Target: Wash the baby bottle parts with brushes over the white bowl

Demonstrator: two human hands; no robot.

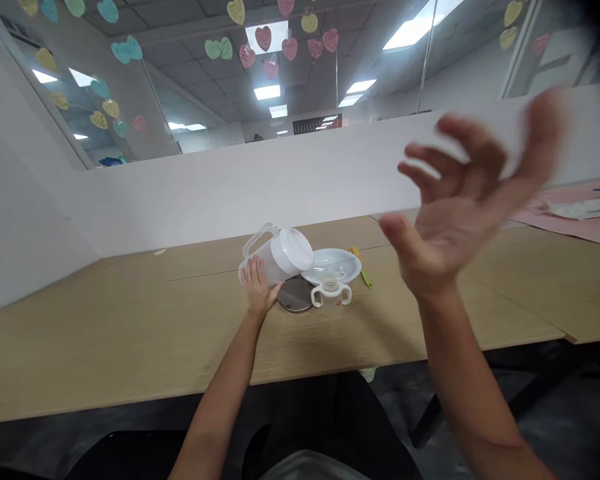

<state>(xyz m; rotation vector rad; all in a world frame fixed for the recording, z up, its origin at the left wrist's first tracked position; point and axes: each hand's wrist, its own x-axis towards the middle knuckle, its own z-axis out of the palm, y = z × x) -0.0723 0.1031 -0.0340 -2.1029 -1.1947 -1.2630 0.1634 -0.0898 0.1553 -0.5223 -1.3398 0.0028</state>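
Note:
A translucent white pitcher (pixel 271 260) with a white lid leans to the right above the table. My left hand (pixel 257 283) grips the lower side of its body. Just right of it stands a small clear cup (pixel 331 293) with two white handles. Behind that cup lies a white oval dish (pixel 353 267), and a round grey-brown disc (pixel 296 297) rests under the pitcher's lid end. A brush-like tool (pixel 366 277), green with a yellow end, lies at the dish's right. My right hand (pixel 450 200) is raised in the air, palm showing, fingers spread and slightly blurred, holding nothing.
The wooden table (pixel 130 333) meets a white wall (pixel 220 193) at the back. A glass window (pixel 200 73) with heart-shaped notes is above. On the right lie a pink sheet (pixel 580 230) and papers (pixel 587 209). A small pale piece (pixel 161 252) lies at the back left.

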